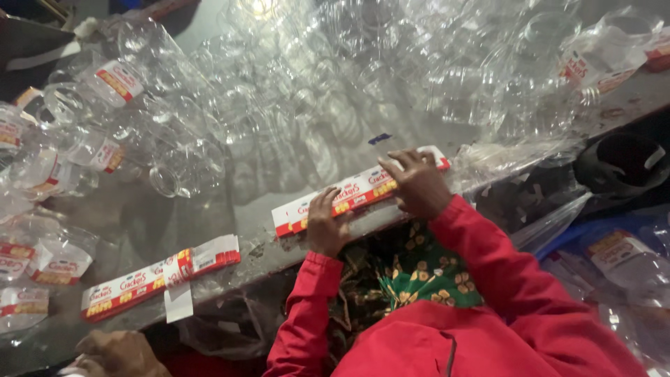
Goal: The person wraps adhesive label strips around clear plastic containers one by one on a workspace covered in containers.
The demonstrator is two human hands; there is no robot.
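A long red, white and yellow label strip (pixel 359 193) lies along the near edge of a grey metal table (pixel 237 230). My left hand (pixel 326 225) rests on its middle with the fingers curled over it. My right hand (pixel 417 184) presses down on its right end, fingers spread across it. Both arms are in red sleeves. A second label strip of the same kind (pixel 157 275) lies further left on the table, with a white backing piece (pixel 179 301) hanging from it.
Several clear plastic jars (pixel 188 171) are heaped over the far side of the table, some with labels (pixel 118 80). More labelled jars (pixel 59 262) lie at the left edge. Another person's hand (pixel 115 351) shows at the bottom left. Plastic bags (pixel 614 251) sit at the right.
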